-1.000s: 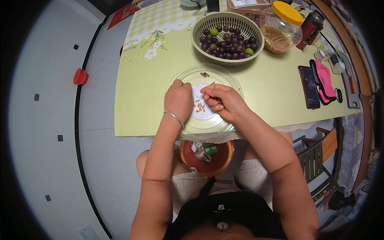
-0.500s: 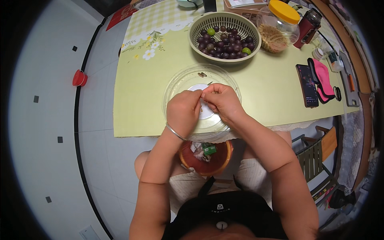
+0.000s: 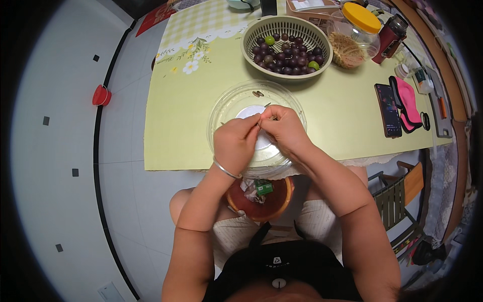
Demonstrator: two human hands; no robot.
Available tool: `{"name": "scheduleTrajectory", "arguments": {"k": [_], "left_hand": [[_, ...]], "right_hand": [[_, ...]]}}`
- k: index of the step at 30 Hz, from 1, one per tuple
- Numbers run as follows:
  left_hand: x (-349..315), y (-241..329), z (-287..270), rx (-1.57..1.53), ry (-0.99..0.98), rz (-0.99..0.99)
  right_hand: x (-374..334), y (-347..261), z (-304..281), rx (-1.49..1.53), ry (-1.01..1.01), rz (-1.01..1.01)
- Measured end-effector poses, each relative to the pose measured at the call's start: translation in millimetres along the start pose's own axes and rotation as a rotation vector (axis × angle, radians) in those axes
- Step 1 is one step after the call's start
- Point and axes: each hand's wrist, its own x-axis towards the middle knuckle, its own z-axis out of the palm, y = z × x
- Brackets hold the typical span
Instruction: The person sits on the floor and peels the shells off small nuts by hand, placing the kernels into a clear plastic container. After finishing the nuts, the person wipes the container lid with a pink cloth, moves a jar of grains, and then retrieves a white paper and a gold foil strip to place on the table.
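Observation:
Over a clear round bowl (image 3: 215,111) at the table's near edge, my two hands meet with their fingertips touching. My left hand (image 3: 235,143), with a silver bangle at the wrist, is closed in a pinch. My right hand (image 3: 287,132) is closed too, its thumb and forefinger pressed against the left fingertips. Whatever lies between them is too small to name. Several small brown and greenish bits (image 3: 258,94) lie in the bowl, which has a white patch in its bottom. Beyond it stands a grey-green basket (image 3: 245,49) of dark grapes (image 3: 289,59), a couple of them green.
Right of the basket are a yellow-lidded jar (image 3: 347,49) and a dark red flask (image 3: 390,41). A phone (image 3: 388,110) lies beside a pink and black cloth item (image 3: 406,100). Below the table edge, between my knees, sits a reddish bin (image 3: 269,206) with litter. A folding chair (image 3: 392,201) stands at right.
The table and its things sit slightly farther right in view. Both hands stay pinched together over the bowl, with the left fingers a little straighter.

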Motion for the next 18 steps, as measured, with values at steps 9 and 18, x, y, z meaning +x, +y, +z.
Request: {"name": "scheduleTrajectory", "arguments": {"k": [9,18], "left_hand": [[7.3,-13.0,-10.1,-0.999,-0.089,-0.793],[6.4,-18.1,-6.3,-0.995,-0.055,-0.703]], "right_hand": [[-6.6,-23.4,-0.1,-0.099,-0.058,0.024],[-2.4,-13.3,-3.1,-0.013,-0.055,-0.045]]}}
